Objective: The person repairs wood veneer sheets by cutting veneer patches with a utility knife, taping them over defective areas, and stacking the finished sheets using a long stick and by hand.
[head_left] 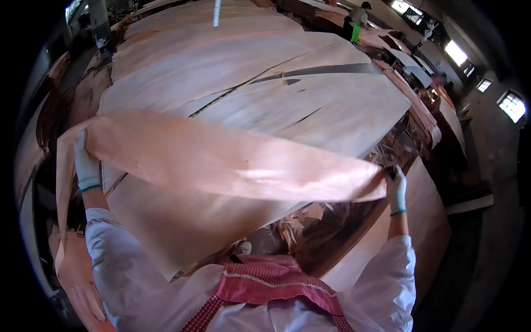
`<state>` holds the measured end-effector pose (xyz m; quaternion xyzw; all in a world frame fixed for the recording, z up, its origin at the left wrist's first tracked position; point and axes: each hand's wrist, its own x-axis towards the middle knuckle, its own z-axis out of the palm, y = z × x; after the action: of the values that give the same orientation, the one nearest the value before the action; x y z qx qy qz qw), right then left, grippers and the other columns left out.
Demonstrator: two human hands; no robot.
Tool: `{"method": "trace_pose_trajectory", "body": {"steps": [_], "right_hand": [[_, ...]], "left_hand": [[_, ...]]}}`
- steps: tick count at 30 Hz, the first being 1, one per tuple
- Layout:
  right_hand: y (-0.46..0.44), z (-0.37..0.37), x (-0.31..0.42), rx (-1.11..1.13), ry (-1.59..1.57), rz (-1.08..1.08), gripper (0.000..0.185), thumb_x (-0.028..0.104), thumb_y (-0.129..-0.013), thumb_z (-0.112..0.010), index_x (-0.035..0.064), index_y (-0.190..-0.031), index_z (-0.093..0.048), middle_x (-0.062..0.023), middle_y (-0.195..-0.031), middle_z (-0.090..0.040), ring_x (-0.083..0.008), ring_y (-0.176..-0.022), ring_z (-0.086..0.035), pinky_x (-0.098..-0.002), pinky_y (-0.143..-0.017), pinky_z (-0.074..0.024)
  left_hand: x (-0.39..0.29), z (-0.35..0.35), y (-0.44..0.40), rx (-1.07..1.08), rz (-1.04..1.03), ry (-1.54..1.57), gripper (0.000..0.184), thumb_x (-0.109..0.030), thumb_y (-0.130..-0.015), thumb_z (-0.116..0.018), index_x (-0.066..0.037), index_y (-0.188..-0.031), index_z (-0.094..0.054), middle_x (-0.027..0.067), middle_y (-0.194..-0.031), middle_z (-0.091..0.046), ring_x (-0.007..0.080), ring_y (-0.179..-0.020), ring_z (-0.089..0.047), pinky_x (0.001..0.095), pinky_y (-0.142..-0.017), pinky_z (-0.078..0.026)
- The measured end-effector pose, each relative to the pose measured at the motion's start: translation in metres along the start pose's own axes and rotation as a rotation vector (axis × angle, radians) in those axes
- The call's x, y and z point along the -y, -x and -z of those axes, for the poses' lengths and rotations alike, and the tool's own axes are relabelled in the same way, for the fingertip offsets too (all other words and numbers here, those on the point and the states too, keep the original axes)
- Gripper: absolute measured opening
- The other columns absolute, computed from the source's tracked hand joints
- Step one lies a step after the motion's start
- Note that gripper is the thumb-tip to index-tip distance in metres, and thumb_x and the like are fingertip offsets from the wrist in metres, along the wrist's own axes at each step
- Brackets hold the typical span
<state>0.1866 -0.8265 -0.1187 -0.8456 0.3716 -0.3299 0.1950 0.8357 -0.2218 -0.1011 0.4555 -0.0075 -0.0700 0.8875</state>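
Over cracked sheets [343, 99], near scraps [290, 229] — clamping a veneer strip [221, 160] in left hand [86, 166] and right hand [397, 191], wide apart!

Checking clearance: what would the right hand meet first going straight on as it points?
Likely the loose scraps beyond the right hand, alongside the large pale sheet. Depth is unclear, so it might pass above them.
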Motion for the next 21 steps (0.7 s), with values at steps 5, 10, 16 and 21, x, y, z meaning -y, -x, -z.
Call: {"method": "trace_pose_trajectory", "body": {"steps": [5,10,16,21], "right_hand": [[-0.134,0.036,-0.037,-0.203,0.066,0.069,0.011,-0.001,-0.085,-0.058,0.0002,-0.095,-0.062,-0.0086,-0.086,-0.064,-0.0155,-0.08,-0.058,-0.0283,-0.076,-0.0472],[-0.223,0.018,-0.117,-0.089,0.081,0.222,0.014,0.001,-0.088,-0.057,-0.0002,-0.101,-0.062,-0.0091,-0.091,-0.066,-0.0153,-0.085,-0.06,-0.0279,-0.079,-0.0481],[-0.279,-0.101,-0.245,0.155,0.197,0.251,0.017,0.018,-0.085,-0.064,0.0097,-0.099,-0.062,-0.0168,-0.091,-0.063,-0.0339,-0.077,-0.063,-0.0412,-0.067,-0.0492],[-0.289,-0.176,-0.322,0.564,0.157,0.269,0.016,0.017,-0.084,-0.061,0.0127,-0.099,-0.063,-0.0179,-0.094,-0.064,-0.0392,-0.08,-0.063,-0.0451,-0.071,-0.0496]], "left_hand": [[0.04,-0.063,-0.007,0.089,-0.078,-0.177,0.051,-0.026,-0.091,-0.063,0.001,-0.131,-0.05,0.0089,-0.129,-0.054,0.0206,-0.117,-0.051,0.0324,-0.102,-0.041],[0.161,-0.046,0.034,-0.081,-0.051,-0.272,0.047,-0.023,-0.091,-0.063,-0.001,-0.13,-0.051,0.0084,-0.127,-0.056,0.0194,-0.115,-0.053,0.0323,-0.099,-0.044],[0.299,-0.006,0.073,-0.744,0.177,-0.812,0.052,-0.035,-0.083,-0.071,-0.005,-0.123,-0.056,0.0107,-0.122,-0.059,0.0226,-0.11,-0.056,0.0341,-0.092,-0.047],[0.371,-0.14,0.163,-0.713,-0.359,-1.811,0.05,-0.031,-0.084,-0.066,-0.002,-0.123,-0.055,0.0194,-0.121,-0.059,0.0347,-0.114,-0.054,0.0419,-0.097,-0.043]]}}
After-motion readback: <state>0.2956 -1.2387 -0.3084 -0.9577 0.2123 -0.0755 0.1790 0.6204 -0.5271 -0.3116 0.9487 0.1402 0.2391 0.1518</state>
